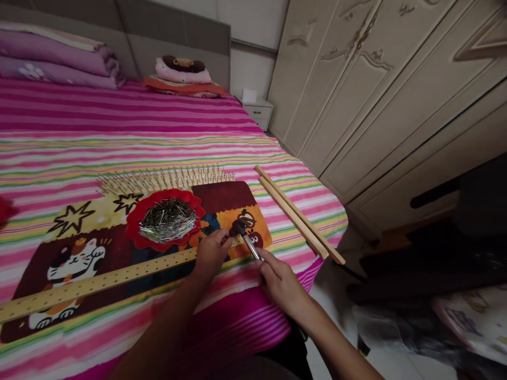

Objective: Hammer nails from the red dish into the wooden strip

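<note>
My right hand [279, 278] is wrapped round the handle of a hammer [252, 247] with a dark head and a shiny metal shaft. The hammer head sits just beside the fingertips of my left hand [213, 252], over the right end of a pale wooden strip [119, 275]. Rows of small holes or dots run along this strip. Thumb and fingers of my left hand are pinched together there; whatever is between them is too small to make out. Behind my left hand, a red scalloped bowl [132, 233] holds a heap of nails [168, 219].
Under the bowl lies a cartoon-printed mat [222, 194]. Beyond it, a wooden strip bristles with upright nails [166, 179]. Two bare wooden sticks [291, 211] lie to the right on the striped bedsheet [222, 150]. A wardrobe [336, 105] stands past the bed's edge.
</note>
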The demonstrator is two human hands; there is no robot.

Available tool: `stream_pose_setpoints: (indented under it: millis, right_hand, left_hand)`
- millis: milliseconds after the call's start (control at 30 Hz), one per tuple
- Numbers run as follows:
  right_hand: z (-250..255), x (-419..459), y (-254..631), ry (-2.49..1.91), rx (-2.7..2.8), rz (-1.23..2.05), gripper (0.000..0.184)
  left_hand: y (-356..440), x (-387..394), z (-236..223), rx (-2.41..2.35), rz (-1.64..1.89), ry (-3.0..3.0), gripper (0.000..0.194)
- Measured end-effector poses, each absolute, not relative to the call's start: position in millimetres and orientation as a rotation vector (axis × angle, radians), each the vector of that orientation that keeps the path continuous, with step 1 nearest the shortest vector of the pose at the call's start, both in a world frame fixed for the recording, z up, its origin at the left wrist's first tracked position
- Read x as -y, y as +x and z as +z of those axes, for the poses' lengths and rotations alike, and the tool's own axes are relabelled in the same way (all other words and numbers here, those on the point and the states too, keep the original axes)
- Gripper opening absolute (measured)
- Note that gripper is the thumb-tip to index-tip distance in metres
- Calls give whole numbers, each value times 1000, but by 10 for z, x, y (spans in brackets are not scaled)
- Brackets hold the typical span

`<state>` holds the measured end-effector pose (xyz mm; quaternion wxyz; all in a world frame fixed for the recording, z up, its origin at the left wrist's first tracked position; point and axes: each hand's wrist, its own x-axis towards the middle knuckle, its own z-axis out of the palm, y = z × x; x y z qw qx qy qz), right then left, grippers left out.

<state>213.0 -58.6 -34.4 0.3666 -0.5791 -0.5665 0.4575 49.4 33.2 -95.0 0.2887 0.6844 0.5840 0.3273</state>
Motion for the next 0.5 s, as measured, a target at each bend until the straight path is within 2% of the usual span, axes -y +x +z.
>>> stream_pose_setpoints:
  millis: [233, 400, 500]
  right_hand:
    - [-385, 966, 2200, -1523, 1323, 1281, 38]
    - [-859, 1280, 2343, -1565, 1140, 1356, 42]
    - [-1177, 1372, 2445, -1610, 1088, 1344, 44]
  left_hand:
    - [530, -316, -938, -1528, 870, 1791, 15]
    - [413, -303, -817, -1482, 883, 1811, 17]
    - [127, -354, -635, -1677, 942, 1950, 21]
